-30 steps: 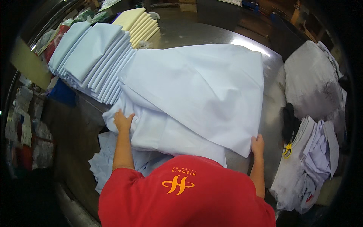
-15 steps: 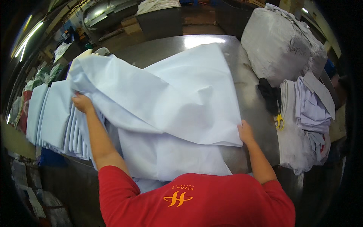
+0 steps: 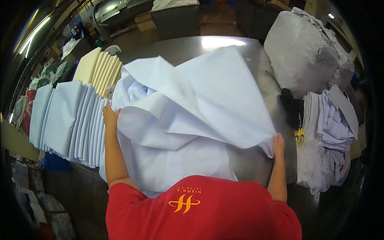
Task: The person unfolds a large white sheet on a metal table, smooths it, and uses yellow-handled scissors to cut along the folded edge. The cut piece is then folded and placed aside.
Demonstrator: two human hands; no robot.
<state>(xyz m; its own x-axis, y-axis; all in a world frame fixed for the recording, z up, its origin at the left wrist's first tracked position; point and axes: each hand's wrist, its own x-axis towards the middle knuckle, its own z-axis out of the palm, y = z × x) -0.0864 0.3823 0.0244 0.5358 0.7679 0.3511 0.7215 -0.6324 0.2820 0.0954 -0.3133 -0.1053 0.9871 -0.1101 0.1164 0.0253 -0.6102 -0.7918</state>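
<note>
A large white cloth (image 3: 216, 96) is spread in loose folds over the metal table, its far corner reaching toward the back. My right hand (image 3: 279, 145) is closed on its right corner, which is drawn taut and lifted a little. At the cloth's left edge, my left hand (image 3: 111, 115) has its fingers closed on the fabric, close beside a row of folded white cloths (image 3: 66, 120). Between the hands the cloth bunches and overlaps itself. A lower white layer (image 3: 180, 162) hangs toward my body under the upper fold.
Folded cream cloths (image 3: 105, 70) stand behind the white row. To the right are a big stuffed white bag (image 3: 300, 52), a black cloth (image 3: 291, 108), yellow-handled scissors (image 3: 300, 137) and a pile of folded linens (image 3: 336, 120). Bare metal table (image 3: 256, 168) shows near my right hand.
My left hand has moved right and slightly down, bringing the cloth off the folded stacks and uncovering the cream ones. My right hand has shifted right with its corner.
</note>
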